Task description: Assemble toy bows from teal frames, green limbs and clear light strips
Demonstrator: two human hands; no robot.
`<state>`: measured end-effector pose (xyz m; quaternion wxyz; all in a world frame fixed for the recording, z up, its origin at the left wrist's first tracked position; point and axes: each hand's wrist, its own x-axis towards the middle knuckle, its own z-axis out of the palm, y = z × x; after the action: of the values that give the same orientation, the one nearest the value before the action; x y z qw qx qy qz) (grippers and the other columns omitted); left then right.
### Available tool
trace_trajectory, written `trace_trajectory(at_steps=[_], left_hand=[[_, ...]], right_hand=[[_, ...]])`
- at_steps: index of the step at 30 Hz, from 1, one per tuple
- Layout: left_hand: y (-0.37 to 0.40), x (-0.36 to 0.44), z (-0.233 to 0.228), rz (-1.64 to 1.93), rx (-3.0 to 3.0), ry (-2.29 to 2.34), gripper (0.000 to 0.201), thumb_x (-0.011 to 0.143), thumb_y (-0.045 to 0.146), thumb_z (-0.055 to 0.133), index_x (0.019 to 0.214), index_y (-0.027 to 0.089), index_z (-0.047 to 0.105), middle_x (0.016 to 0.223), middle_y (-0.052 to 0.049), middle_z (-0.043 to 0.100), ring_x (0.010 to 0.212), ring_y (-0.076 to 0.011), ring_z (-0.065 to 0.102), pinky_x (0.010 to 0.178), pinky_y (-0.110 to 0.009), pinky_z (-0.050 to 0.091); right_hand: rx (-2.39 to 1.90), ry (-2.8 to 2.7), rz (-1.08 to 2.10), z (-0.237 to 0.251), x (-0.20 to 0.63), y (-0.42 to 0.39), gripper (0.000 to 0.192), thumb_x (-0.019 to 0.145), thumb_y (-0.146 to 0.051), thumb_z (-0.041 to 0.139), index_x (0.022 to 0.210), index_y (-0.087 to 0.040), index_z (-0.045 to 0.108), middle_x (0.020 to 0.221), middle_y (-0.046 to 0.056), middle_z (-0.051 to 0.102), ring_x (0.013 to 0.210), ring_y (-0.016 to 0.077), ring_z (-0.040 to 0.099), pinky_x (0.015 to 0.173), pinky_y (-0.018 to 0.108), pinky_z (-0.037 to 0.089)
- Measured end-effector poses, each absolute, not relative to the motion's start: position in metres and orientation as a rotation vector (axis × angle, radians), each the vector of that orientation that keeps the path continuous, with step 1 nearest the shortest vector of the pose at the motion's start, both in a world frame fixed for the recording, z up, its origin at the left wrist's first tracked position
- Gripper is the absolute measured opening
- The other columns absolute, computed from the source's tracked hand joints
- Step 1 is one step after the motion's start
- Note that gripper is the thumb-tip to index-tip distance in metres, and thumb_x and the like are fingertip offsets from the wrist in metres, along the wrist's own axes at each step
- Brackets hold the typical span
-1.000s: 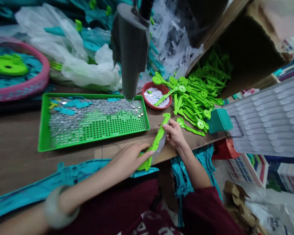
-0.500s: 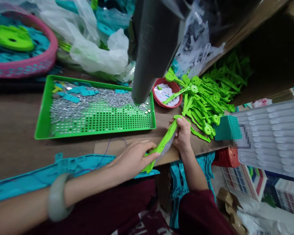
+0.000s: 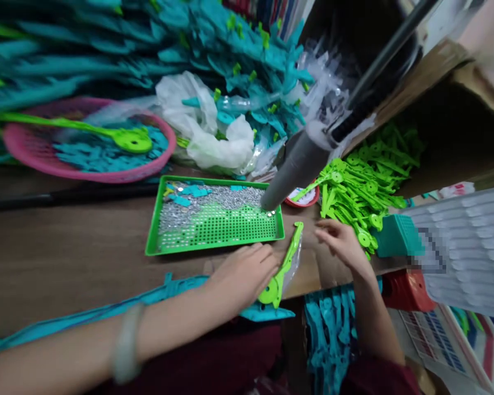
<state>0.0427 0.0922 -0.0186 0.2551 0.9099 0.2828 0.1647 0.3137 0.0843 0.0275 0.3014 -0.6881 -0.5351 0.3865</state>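
Observation:
A slim bright-green plastic arm with a round end point(image 3: 285, 266) lies slanted at the table's front edge, a clear plastic film along its right side. My left hand point(image 3: 242, 277) rests flat beside it, fingers stretched, fingertips at its left edge; the thumb is hidden. To the right of the piece, my right hand point(image 3: 342, 244) hovers with loosely bent fingers apart and nothing visible in them. Behind that hand is a heap of similar green arms point(image 3: 359, 184). Under my left forearm lies a long turquoise plastic part point(image 3: 181, 288).
A green perforated tray point(image 3: 220, 241) holds small metal pieces and turquoise bits. A grey post point(image 3: 291, 164) leans over its right corner, near a red basket point(image 3: 302, 202). A pink basket point(image 3: 107, 173) stands at back left. A teal block point(image 3: 398, 236) is at the right.
My right hand has let go of the green arm and moved right. My left hand has loosened from a grip to lying flat beside it. The view has shifted, showing more at the back.

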Motion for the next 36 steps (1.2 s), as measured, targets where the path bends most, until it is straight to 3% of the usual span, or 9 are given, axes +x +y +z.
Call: trace_trajectory(at_steps=[2,5,9,12,16,19,22,28,36], left_hand=[[0.116,0.025,-0.014,0.437,2.613,0.729,0.033,0.102,0.020,0.037,0.098,0.016,0.069,0.099,-0.011,0.072,0.096,-0.0237,0.066,0.086,-0.039,0.053],[0.165,0.016,-0.016,0.341,2.652,0.414,0.033,0.104,0.028,0.041,0.119,0.020,0.069,0.126,-0.011,0.071,0.122,-0.0230,0.062,0.109,-0.041,0.045],[0.216,0.012,-0.026,0.218,2.711,0.298,0.035,0.100,0.040,0.054,0.126,0.021,0.068,0.142,-0.011,0.064,0.135,-0.0256,0.056,0.122,-0.043,0.033],[0.206,-0.012,-0.029,0.413,2.780,0.489,0.028,0.097,0.028,0.056,0.118,0.018,0.073,0.136,-0.013,0.067,0.135,-0.0286,0.057,0.122,-0.047,0.034],[0.110,-0.044,-0.026,0.879,2.874,0.611,0.039,0.096,0.016,0.047,0.125,0.022,0.071,0.136,-0.009,0.068,0.138,-0.0282,0.054,0.122,-0.050,0.035],[0.031,-0.035,-0.026,0.932,2.845,0.663,0.030,0.098,0.025,0.051,0.117,0.023,0.075,0.130,-0.005,0.072,0.133,-0.0246,0.057,0.127,-0.044,0.025],[-0.003,-0.002,-0.037,0.952,2.801,0.719,0.029,0.098,0.031,0.055,0.118,0.021,0.074,0.130,-0.003,0.072,0.132,-0.0230,0.055,0.124,-0.040,0.027],[0.011,0.045,-0.060,0.879,2.891,0.742,0.038,0.099,0.025,0.046,0.128,0.015,0.069,0.140,-0.008,0.065,0.130,-0.0255,0.057,0.109,-0.041,0.042],[0.005,0.046,-0.062,0.992,2.869,0.804,0.045,0.092,0.012,0.041,0.129,0.005,0.066,0.137,-0.016,0.066,0.128,-0.0273,0.061,0.121,-0.045,0.032]], right_hand=[[-1.600,-1.444,0.771,0.044,0.299,0.102,0.046,0.072,-0.048,0.083,0.107,-0.020,0.070,0.091,0.004,0.071,0.079,0.0161,0.066,0.060,0.024,0.053],[-1.102,-1.630,0.945,0.066,0.255,0.141,0.058,0.067,-0.046,0.087,0.119,-0.028,0.067,0.118,0.004,0.070,0.109,0.0216,0.066,0.087,0.035,0.058],[-0.872,-1.782,1.268,0.076,0.211,0.182,0.028,0.077,-0.041,0.080,0.093,-0.020,0.071,0.092,0.004,0.072,0.089,0.0198,0.069,0.083,0.036,0.058],[-0.902,-1.658,1.254,0.060,0.202,0.186,0.029,0.077,-0.040,0.079,0.094,-0.020,0.066,0.076,-0.002,0.066,0.068,0.0140,0.065,0.068,0.029,0.056],[-0.986,-1.331,1.074,0.019,0.194,0.174,0.036,0.078,-0.048,0.072,0.101,-0.024,0.058,0.062,-0.008,0.057,0.052,0.0118,0.058,0.055,0.027,0.051],[-1.017,-1.188,0.926,-0.006,0.182,0.168,0.036,0.079,-0.052,0.067,0.100,-0.025,0.056,0.057,-0.009,0.051,0.048,0.0121,0.053,0.055,0.029,0.051],[-1.005,-1.164,0.946,-0.017,0.173,0.167,0.037,0.078,-0.056,0.066,0.097,-0.026,0.055,0.056,-0.009,0.048,0.048,0.0126,0.050,0.055,0.030,0.051],[-1.069,-1.200,0.969,-0.019,0.172,0.168,0.043,0.074,-0.061,0.067,0.095,-0.026,0.053,0.056,-0.009,0.047,0.048,0.0127,0.050,0.053,0.030,0.049],[-1.101,-1.132,0.923,-0.008,0.167,0.166,0.048,0.072,-0.063,0.068,0.100,-0.027,0.054,0.058,-0.008,0.047,0.048,0.0124,0.051,0.052,0.030,0.049]])
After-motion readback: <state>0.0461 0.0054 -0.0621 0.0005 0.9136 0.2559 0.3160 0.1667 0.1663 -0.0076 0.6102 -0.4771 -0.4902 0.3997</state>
